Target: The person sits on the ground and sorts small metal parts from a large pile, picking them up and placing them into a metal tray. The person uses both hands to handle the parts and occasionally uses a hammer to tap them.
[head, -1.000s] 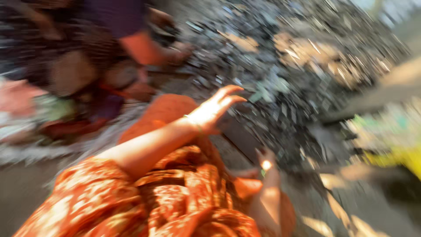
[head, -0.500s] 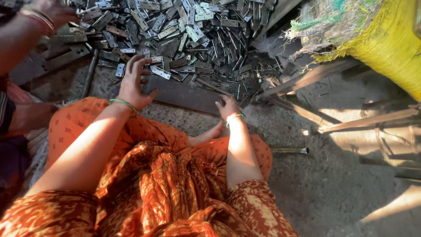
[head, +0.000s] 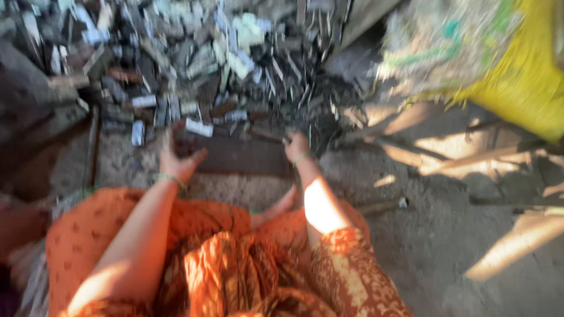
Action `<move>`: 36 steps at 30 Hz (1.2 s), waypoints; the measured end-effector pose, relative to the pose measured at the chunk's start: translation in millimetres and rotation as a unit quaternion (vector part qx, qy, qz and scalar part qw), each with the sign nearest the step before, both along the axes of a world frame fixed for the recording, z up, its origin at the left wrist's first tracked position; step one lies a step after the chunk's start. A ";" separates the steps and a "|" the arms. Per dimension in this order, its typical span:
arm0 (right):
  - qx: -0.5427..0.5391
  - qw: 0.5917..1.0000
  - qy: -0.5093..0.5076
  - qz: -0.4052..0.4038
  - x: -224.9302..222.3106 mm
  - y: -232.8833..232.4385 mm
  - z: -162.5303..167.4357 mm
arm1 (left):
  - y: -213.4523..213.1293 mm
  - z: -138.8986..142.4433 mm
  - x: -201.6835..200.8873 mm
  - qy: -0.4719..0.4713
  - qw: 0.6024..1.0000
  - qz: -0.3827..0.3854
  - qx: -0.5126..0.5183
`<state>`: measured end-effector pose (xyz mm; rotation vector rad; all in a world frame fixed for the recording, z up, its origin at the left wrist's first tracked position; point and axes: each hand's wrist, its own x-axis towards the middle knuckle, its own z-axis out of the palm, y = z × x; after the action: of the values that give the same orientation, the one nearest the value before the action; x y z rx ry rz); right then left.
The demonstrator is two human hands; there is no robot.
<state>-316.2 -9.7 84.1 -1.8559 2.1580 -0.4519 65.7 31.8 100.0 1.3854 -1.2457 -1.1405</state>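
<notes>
Grey metal scrap, heap of (head: 194, 64): flat strips and short bars, piled on the ground ahead of my knees, its near edge at my fingertips; view blurred.
Change since half a second ago: both hands have slid forward from the dark slab's near side to the heap's edge; I judge the sorting reach is now made, picking not yet begun.
Left hand (head: 176, 155): fingers curled, thumb out, resting at the heap's edge over a dark piece; whether it grips it I cannot tell; green bangle at the wrist.
Right hand (head: 296, 147): closed loosely at the heap's right fringe; hold on anything not discernible.
Dark flat slab (head: 241, 157): lies between the two hands, just before the heap.
Orange patterned cloth (head: 223, 264): covers my lap and arms; bare foot (head: 276, 208) tucked below the slab.
Yellow sack (head: 523, 76): upper right, well apart.
Wooden sticks (head: 464, 158): strewn right, clear of the reach.
Obstruction: tangled strips overlap, so single pieces look hard to free.
</notes>
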 end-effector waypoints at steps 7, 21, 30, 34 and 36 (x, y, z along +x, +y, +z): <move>0.127 0.987 0.097 -0.026 25.1 -68.5 -2.0 | -28.0 22.1 -9.4 -0.104 0.994 -0.031 0.022; 0.055 0.987 0.134 0.065 19.4 -101.4 -29.5 | -65.5 0.6 10.7 -0.012 0.998 -0.028 0.047; 0.113 0.968 0.214 0.063 28.5 -94.8 -25.6 | -52.0 8.5 14.1 -0.062 0.995 -0.044 0.070; 0.076 0.971 0.221 0.050 26.6 -87.0 -23.2 | -53.1 -3.0 14.3 -0.068 0.994 -0.045 0.069; 0.011 0.988 0.156 0.010 26.6 -83.2 -21.2 | -54.7 -10.0 14.7 -0.070 0.994 -0.039 0.070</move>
<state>-289.6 -92.9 62.9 -2.0502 2.3217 -0.1379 80.4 -22.9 90.0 1.5540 -1.3504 -1.2215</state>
